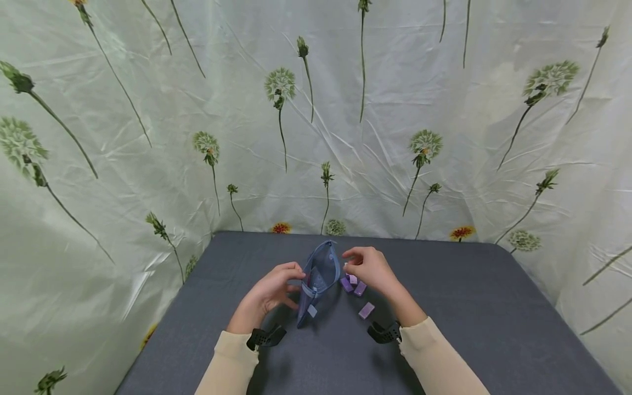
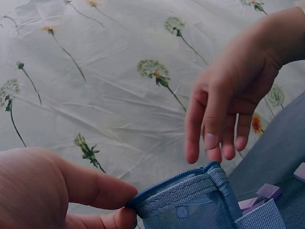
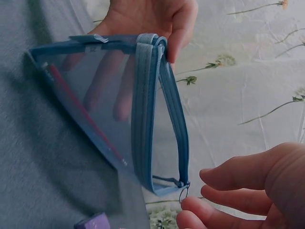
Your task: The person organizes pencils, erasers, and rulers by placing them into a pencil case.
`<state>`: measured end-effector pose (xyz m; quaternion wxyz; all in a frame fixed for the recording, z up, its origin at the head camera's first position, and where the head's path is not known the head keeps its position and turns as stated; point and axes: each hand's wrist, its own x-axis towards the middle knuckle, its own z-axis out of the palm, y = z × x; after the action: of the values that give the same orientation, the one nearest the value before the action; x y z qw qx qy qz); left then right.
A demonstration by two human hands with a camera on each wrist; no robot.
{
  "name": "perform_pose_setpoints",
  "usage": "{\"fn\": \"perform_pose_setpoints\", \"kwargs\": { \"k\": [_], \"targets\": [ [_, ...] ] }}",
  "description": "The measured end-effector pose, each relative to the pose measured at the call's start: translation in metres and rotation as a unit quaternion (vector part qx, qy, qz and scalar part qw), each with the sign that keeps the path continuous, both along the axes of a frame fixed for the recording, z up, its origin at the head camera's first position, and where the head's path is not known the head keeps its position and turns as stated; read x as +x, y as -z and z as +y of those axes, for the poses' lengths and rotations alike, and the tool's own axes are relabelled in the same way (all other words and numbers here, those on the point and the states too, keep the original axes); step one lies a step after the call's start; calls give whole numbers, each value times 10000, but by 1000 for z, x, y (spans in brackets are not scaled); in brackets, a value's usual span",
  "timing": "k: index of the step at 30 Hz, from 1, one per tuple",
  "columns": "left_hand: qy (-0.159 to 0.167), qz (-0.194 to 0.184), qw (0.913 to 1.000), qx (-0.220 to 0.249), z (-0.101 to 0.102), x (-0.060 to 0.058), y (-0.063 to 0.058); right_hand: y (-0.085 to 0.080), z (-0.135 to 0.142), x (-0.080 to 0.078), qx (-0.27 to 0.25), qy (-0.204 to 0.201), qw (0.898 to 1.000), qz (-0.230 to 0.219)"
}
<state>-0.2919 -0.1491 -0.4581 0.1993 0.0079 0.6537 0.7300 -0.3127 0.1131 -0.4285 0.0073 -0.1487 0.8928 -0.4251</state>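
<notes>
A blue mesh zip pouch (image 1: 307,302) stands on the table with its mouth spread apart. My left hand (image 1: 272,288) pinches the pouch's rim between thumb and finger, while other fingers show behind the mesh in the right wrist view. Through that mesh I see a thin pinkish-red stick (image 3: 86,110) inside. Just off the far end of the zipper is my right hand (image 1: 372,269), its fingers loosely bent and apart, holding nothing visible. A small zipper-pull ring (image 3: 183,194) hangs close to those fingertips; whether they touch it is unclear.
Several small purple blocks (image 1: 360,288) lie to the right of the pouch, partly under my right hand. One lighter purple block (image 1: 366,310) sits nearer to me. Behind the dark grey table (image 1: 444,296) hangs a flower-printed curtain (image 1: 237,109).
</notes>
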Motion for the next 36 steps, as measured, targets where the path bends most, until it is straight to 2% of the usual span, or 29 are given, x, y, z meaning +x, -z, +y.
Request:
{"fn": "perform_pose_setpoints", "kwargs": {
  "k": [6, 16, 23, 26, 36],
  "targets": [
    [-15, 56, 10000, -3, -2, 0, -1, 0, 8, 5, -15, -253, 9997, -23],
    [-6, 63, 10000, -4, -3, 0, -3, -3, 26, 8, -133, -998, 9948, -127],
    [86, 73, 9999, 15, -3, 2, -1, 15, 46, 13, -96, -1576, 9874, -74],
    [119, 92, 9999, 30, -3, 2, 0, 23, 52, 15, -174, -1761, 9841, -184],
    [127, 95, 9999, 61, -2, 3, -1, 45, 69, 19, -621, -2141, 9735, -512]
  ]
}}
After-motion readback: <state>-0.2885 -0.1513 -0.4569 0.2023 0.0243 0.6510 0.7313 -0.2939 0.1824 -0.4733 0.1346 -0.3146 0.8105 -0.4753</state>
